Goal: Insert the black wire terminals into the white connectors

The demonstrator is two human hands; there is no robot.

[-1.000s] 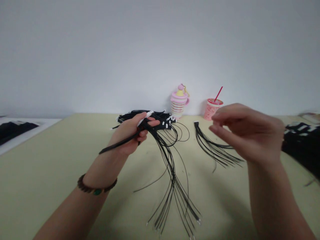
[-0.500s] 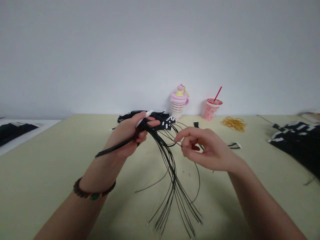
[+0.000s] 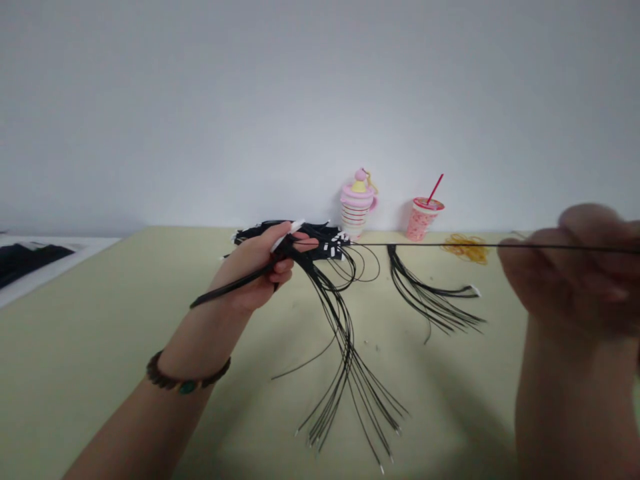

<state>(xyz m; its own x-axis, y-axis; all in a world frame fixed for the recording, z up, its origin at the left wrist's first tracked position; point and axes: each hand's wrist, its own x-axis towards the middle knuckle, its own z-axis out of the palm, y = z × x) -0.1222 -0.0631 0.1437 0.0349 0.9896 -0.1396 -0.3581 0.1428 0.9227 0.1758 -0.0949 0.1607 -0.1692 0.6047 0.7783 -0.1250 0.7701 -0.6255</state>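
Observation:
My left hand (image 3: 253, 263) grips a bundle of thin black wires (image 3: 345, 347) near its gathered end. Their loose strands hang down over the table, with small metal tips at the ends. A black sleeved stub (image 3: 230, 292) sticks out below my fingers. My right hand (image 3: 570, 267), blurred at the right side, pinches a single black wire (image 3: 450, 245), which runs taut and level from the bundle. A second wire bunch (image 3: 420, 290) lies on the table, to the right of the hanging strands.
A heap of black wire harnesses with white tags (image 3: 285, 232) lies at the table's back edge. Behind it stand a pink striped toy cup (image 3: 357, 203), a pink cup with red straw (image 3: 423, 219) and loose yellow rubber bands (image 3: 467, 248). Black items sit on a white surface (image 3: 30, 257) at far left.
My right hand has moved from the hanging strands out to the right, drawing one wire taut. My left hand has stayed in place, and the wire bunch on the table is now uncovered.

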